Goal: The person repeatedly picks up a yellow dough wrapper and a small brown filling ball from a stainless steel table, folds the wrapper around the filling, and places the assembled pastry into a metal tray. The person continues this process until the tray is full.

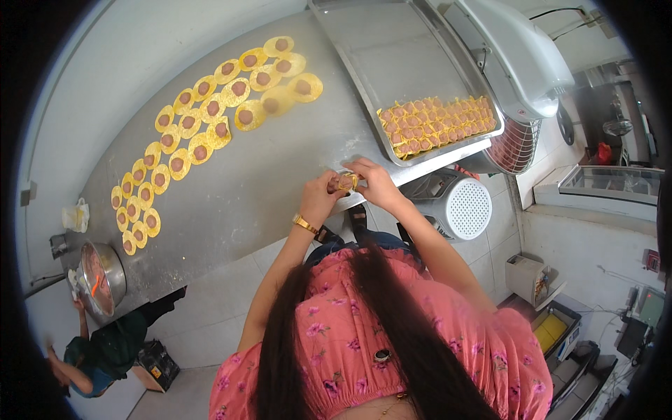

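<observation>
At the front edge of the steel table, my left hand (319,197) wraps its fingers round a small dumpling (344,183) with a yellow wrapper and pinkish meat. My right hand (378,183) pinches the same dumpling from the other side. To the left, round yellow dumpling wrappers (178,165) lie in rows, each with a ball of meat filling (213,108) on it. Beyond my right hand, a metal tray (360,91) holds many shaped dumplings (434,126) packed close together at its near end.
A steel bowl of meat filling (115,269) stands at the table's left end, where another person (112,350) works. A white machine (521,63) with a wire guard (518,147) is beyond the tray. Below the table's right side sits a white container with a perforated face (469,208).
</observation>
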The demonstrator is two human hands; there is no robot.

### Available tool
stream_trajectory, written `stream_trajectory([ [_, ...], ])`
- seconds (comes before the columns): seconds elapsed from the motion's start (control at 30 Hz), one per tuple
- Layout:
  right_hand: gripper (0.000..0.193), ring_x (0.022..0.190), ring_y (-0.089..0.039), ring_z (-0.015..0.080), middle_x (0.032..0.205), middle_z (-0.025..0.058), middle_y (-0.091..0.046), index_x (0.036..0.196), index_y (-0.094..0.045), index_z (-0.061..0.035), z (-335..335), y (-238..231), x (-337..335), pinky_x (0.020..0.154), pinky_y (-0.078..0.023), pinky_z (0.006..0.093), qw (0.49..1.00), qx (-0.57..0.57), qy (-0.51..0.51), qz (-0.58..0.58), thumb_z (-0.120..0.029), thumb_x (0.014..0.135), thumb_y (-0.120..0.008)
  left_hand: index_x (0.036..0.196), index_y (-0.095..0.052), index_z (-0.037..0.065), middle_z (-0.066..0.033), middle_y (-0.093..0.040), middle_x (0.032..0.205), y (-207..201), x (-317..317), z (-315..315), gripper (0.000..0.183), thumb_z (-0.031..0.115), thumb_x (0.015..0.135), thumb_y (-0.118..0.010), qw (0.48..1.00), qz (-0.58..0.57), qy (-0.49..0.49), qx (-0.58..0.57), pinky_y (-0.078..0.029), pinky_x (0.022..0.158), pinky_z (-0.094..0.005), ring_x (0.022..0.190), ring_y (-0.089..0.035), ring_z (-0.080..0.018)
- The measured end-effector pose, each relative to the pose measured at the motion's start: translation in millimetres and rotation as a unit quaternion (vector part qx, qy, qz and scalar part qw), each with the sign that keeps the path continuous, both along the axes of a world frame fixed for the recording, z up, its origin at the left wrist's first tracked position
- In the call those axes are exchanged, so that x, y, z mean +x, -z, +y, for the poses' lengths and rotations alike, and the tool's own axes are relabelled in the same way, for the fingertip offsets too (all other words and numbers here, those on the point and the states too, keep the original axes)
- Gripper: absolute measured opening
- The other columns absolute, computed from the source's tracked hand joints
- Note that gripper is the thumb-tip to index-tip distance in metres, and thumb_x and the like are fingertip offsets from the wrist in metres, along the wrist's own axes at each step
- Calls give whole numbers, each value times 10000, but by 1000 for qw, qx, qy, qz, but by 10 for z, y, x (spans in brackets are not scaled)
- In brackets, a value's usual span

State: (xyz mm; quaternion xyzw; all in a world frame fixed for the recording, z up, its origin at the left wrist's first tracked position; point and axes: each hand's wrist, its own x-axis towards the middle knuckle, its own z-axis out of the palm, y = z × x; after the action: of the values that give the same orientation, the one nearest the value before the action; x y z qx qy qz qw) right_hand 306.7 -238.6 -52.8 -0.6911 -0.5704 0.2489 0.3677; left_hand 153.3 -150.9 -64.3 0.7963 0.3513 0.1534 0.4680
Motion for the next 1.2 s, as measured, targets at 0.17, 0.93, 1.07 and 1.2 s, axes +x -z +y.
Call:
stream_trajectory([
  [0.17, 452, 950, -566, 353, 1021, 137, -570, 1053, -595, -38, -17, 12, -48, 785, -482, 405, 999, -31, 13, -1, 60, 617, -661, 950, -615, 48, -106, -667, 748, 12, 25, -8, 312, 58, 679, -768, 1000, -17, -9, -12, -530, 646, -296, 696, -670, -198],
  [0.93, 412, 903, -576, 361, 945, 141, -578, 1039, -616, -40, 75, -11, -3, 740, -478, 420, 999, 2, 44, 7, 50, 640, -675, 972, -629, 34, -104, -661, 767, 62, 136, 91, 302, 104, 712, -766, 999, -47, -7, -11, -534, 649, -290, 690, -671, -200],
  [1.07, 376, 831, -590, 347, 909, 146, -576, 1013, -619, -26, 69, -37, -27, 699, -485, 411, 994, 6, 89, -60, 53, 649, -669, 1004, -618, 37, -122, -653, 887, 48, 129, 123, 350, 83, 690, -765, 997, -63, 7, 39, -536, 670, -299, 758, -668, -232],
  [1.2, 360, 732, -615, 299, 866, 136, -572, 987, -624, 3, 67, -22, -57, 630, -505, 360, 991, -9, 98, -93, 76, 639, -677, 1023, -611, 38, -129, -626, 993, 71, 119, 161, 367, 54, 684, -751, 992, -66, 62, 89, -540, 700, -306, 817, -653, -259],
])
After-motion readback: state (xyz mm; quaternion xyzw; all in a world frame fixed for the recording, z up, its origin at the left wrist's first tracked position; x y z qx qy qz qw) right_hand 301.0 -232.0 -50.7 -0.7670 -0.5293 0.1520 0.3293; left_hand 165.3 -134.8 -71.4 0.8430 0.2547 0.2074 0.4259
